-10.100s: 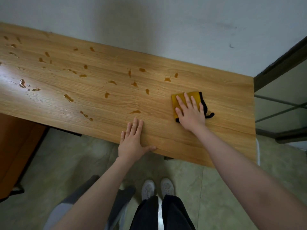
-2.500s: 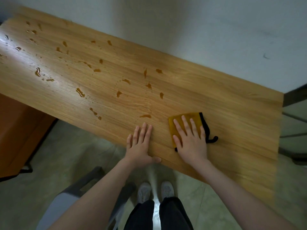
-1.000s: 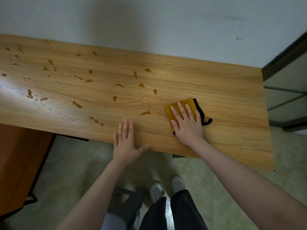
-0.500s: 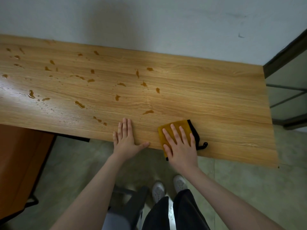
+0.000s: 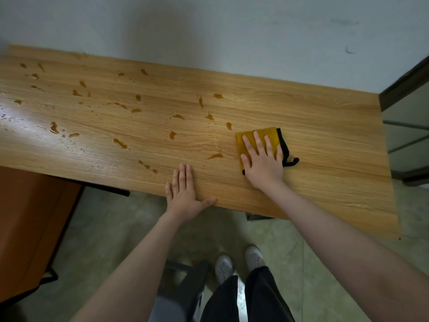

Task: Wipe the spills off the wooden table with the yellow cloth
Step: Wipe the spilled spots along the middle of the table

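The wooden table point(image 5: 325, 140) stands against a pale wall. Several amber spills point(image 5: 171, 135) dot its left and middle parts, the nearest one point(image 5: 215, 156) just left of the cloth. The folded yellow cloth point(image 5: 262, 135) with a black edge and loop lies right of centre. My right hand point(image 5: 262, 161) presses flat on the cloth, fingers spread, covering its near half. My left hand point(image 5: 184, 191) lies flat on the table's front edge, fingers together, thumb along the rim, holding nothing.
An orange-brown cabinet point(image 5: 30, 228) stands under the table's left end. A dark-framed glass panel point(image 5: 408, 126) borders the table's right end. A grey chair point(image 5: 181, 296) and my feet point(image 5: 239, 263) are on the tiled floor below.
My right hand has pushed the cloth away from the front edge toward the table's middle, up beside the nearest spills. My left hand has stayed at the front edge.
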